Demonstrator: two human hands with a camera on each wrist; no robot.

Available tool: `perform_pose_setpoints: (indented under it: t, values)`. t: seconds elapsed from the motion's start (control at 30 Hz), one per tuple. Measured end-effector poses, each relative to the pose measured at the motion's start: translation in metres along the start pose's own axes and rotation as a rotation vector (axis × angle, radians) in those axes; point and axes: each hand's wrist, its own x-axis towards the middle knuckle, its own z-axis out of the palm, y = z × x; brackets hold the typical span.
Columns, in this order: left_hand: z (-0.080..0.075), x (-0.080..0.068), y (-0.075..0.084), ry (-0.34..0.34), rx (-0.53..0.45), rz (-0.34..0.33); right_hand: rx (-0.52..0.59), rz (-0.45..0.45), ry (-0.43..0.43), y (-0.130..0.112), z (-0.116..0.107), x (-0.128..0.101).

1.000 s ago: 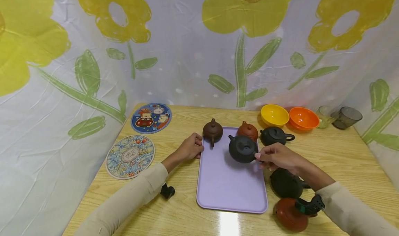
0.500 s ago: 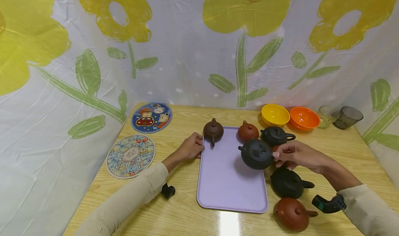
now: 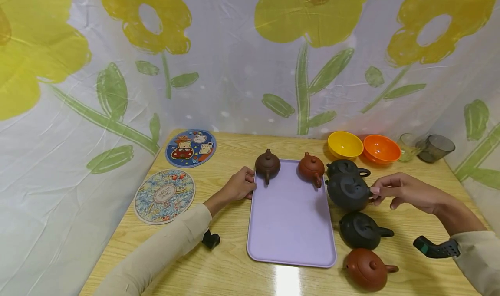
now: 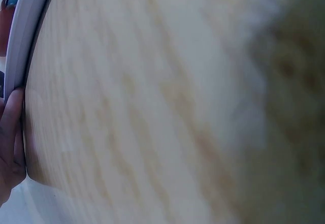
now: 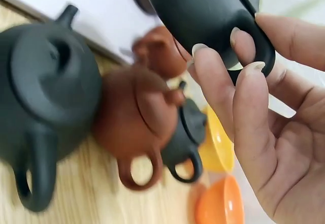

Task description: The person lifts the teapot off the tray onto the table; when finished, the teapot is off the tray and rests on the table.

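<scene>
My right hand [image 3: 410,192] pinches the loop handle of a black teapot [image 3: 347,192], held up off the table just right of the lilac tray [image 3: 291,226]. In the right wrist view, fingers pass through and around that handle. Beneath the lifted teapot, a reddish-brown teapot [image 5: 134,115] shows in the right wrist view; the head view hides it. My left hand [image 3: 239,185] holds the tray's left rim, its fingertips at the edge in the left wrist view. On the tray's far corners sit a dark brown teapot [image 3: 267,166] and a red-brown teapot [image 3: 311,169].
Right of the tray stand another black teapot [image 3: 360,231], a red clay teapot [image 3: 366,268] and a far black teapot [image 3: 343,168]. Behind are a yellow bowl [image 3: 345,145], an orange bowl [image 3: 381,149] and a grey glass [image 3: 435,148]. Round mats [image 3: 165,197] lie left.
My right hand has carried the black teapot from above the tray rightward, past the tray's right edge. The red-brown teapot on the tray is now uncovered. My left hand stays at the rim.
</scene>
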Motion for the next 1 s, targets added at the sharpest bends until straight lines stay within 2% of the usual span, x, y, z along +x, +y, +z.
perform_pose_setpoints:
  t: [0.33,0.43,0.53,0.87,1.0]
  values:
    - [0.0,-0.001,0.001,0.003,0.01,-0.004,0.018,-0.014,0.068,0.038,-0.036,-0.024]
    - [0.0,-0.001,0.0,0.001,0.008,-0.003,-0.002,0.028,0.121,0.052,-0.046,-0.033]
    - [0.0,0.0,-0.001,0.003,0.012,-0.008,-0.035,0.111,0.196,0.064,-0.053,-0.04]
    - [0.0,-0.001,0.0,-0.002,0.01,-0.009,-0.094,0.32,0.306,0.094,-0.062,-0.054]
    - [0.0,-0.001,0.0,-0.003,0.01,-0.006,-0.106,0.354,0.321,0.102,-0.062,-0.054]
